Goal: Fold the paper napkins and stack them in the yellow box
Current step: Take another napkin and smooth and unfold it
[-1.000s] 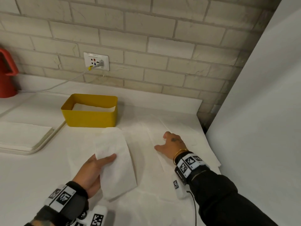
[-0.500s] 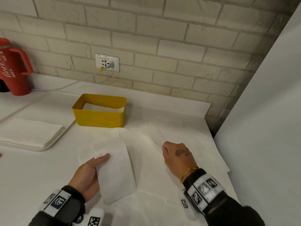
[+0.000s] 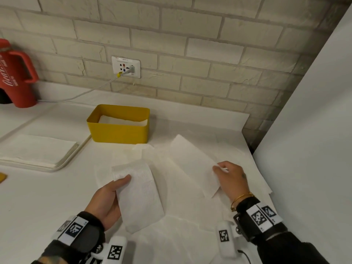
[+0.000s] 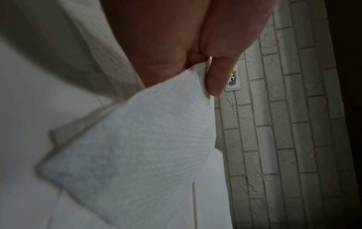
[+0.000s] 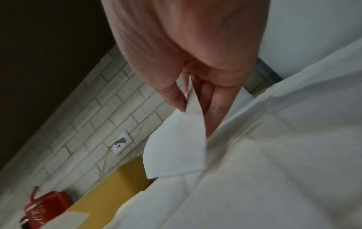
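While gripping a folded napkin [image 3: 140,195] between thumb and fingers of the left hand [image 3: 106,201], pinches the edge of a second napkin [image 3: 192,164] with the right hand [image 3: 231,180], lifting it off loose sheets [image 3: 182,244]. Leaves the yellow box [image 3: 119,130] at twelve o'clock from the left hand, already holding napkins.

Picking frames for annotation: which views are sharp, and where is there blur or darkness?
Head view: evenly lit and sharp, brick lines bowed by the wide lens. Left wrist view: dim, folded napkin soft, left hand out of focus. Right wrist view: motion-blurred napkins, dark top-left corner, yellow box smeared.
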Tool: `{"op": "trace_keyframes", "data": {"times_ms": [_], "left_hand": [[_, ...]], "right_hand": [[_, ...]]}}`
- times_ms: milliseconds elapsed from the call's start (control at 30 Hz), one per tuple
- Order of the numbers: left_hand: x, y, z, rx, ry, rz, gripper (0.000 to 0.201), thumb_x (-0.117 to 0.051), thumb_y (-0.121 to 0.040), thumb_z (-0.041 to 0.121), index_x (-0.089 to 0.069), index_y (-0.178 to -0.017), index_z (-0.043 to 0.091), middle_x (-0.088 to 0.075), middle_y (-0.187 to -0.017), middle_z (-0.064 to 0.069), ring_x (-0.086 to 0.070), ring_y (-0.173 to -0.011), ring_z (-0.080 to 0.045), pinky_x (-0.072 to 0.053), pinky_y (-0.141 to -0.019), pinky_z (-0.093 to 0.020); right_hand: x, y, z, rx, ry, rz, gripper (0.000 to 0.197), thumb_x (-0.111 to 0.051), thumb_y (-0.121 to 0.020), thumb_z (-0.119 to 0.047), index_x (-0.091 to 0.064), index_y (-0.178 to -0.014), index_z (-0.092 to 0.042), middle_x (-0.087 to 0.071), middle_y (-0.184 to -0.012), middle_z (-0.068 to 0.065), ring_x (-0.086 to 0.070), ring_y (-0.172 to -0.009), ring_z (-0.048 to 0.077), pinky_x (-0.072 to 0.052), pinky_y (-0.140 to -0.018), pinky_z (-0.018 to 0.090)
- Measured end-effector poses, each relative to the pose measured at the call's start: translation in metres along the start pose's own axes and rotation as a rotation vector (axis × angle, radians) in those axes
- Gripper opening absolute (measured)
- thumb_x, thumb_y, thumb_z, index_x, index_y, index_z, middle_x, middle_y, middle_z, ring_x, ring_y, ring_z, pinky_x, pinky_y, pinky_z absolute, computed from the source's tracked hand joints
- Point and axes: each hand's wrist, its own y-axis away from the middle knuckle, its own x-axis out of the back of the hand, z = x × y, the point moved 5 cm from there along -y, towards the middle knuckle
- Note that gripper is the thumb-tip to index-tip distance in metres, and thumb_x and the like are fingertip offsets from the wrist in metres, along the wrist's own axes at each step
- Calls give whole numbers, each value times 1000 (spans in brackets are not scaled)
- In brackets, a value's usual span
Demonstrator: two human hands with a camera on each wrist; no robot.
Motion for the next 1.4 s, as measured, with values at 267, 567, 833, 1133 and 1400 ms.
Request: {"op": "trace_keyframes", "data": {"times_ms": [267,567,833,1133,1400], "left_hand": [[5,3,3,-10,12,6,32,-59,-98,15,-64,-128,7,-74,-117,-17,-70,-109,-33,-53,-88,-46],[-12,8,2,9,-31,-66,33,-58,-97,18,-64,-127,5,-73,-119,-17,-73,-105,-33,-52,-92,-47],[-3,4,1,11,-7,-49,36,-59,-96,14,-63,-129,2,-72,-120,-20,-70,-110,-36,-52,-92,-47],[-3,-5,1,6,-1,-56,35,-59,-96,12,-63,-129,0,-71,-121,-21,-67,-116,-38,-51,-97,-48],[-23,-4,10,-70,-58,-124,38,-64,-84,11,-68,-122,2,-74,-116,-19,-74,-97,-29,-62,-79,-36]], "right_hand": [[2,-3,-27,346,133,45,32,-68,-94,-27,-58,-123,-18,-60,-120,-2,-57,-109,15,-49,-91,31],[-83,-5,-46,327,859,-351,53,-54,-98,-31,-34,-143,-12,-58,-127,11,-56,-117,31,-49,-98,42],[-85,-3,-53,559,1067,-286,75,-42,-99,-4,0,-160,-16,-51,-136,14,-59,-112,31,-50,-92,40],[-77,9,-79,574,1010,-255,28,-39,-101,-8,-56,-124,-10,-62,-120,11,-64,-105,30,-46,-82,30],[-33,48,-186,416,-677,-608,17,-64,-94,-2,-69,-98,-17,-77,-94,4,-71,-81,18,-58,-72,34]]}}
